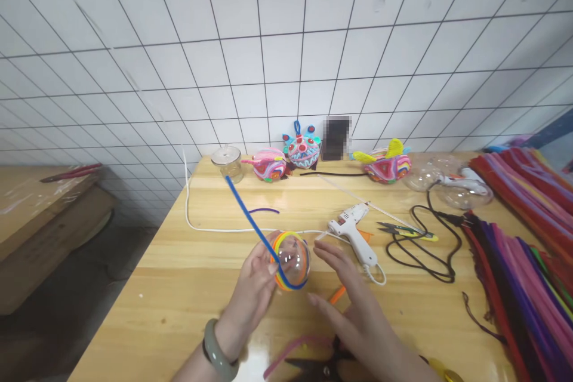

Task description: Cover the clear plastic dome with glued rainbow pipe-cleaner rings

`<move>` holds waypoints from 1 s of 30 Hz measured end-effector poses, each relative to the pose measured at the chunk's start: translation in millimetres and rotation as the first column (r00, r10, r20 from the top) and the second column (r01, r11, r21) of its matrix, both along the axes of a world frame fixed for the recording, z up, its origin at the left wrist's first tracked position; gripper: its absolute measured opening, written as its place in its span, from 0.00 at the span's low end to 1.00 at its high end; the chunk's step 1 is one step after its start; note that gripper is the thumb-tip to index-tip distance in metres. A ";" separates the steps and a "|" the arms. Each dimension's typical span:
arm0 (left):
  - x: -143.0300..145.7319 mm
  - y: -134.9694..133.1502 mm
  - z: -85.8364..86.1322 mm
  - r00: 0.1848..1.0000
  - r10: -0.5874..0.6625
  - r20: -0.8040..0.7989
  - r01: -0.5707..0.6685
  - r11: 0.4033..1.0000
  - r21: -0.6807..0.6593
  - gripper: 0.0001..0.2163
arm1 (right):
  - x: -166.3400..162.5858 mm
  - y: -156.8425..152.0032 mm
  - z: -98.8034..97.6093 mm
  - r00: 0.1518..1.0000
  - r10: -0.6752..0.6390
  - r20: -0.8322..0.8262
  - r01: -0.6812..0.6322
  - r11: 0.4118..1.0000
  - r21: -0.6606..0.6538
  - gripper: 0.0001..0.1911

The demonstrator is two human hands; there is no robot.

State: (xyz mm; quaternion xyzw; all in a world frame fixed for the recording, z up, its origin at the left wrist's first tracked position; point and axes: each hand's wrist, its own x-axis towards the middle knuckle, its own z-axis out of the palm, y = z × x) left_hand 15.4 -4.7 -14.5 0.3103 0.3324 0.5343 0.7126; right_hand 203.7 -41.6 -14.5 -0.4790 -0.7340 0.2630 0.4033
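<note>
My left hand (pixel 251 289) is closed around the left side of a clear plastic ball (pixel 293 255). Yellow, orange and blue fuzzy strips run around the ball. From the blue band, a long loose end of blue pipe cleaner (pixel 250 218) sticks up to the left, past my left thumb. My right hand (pixel 353 304) is just right of the ball, its fingers apart and nothing in them. A white glue gun (pixel 357 242) lies on the wooden table (pixel 179 286) beyond my right fingers. Below my hands are dark-bladed scissors (pixel 313 368), partly hidden by my right arm.
Finished-looking fuzzy figures (pixel 303 150) line the back beside a glass jar (pixel 227 162) and a blurred phone-like object (pixel 335 138). Yellow-handled pliers (pixel 409 231), a black cable (pixel 421 262), clear balls (pixel 463 191) and bundled pipe cleaners (pixel 514 286) are on the right.
</note>
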 end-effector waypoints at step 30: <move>-5.7 0.8 10.3 0.946 -0.249 0.208 0.260 0.965 -0.025 0.27 | 2.4 0.3 6.8 0.994 -0.008 0.106 0.001 0.997 0.072 0.33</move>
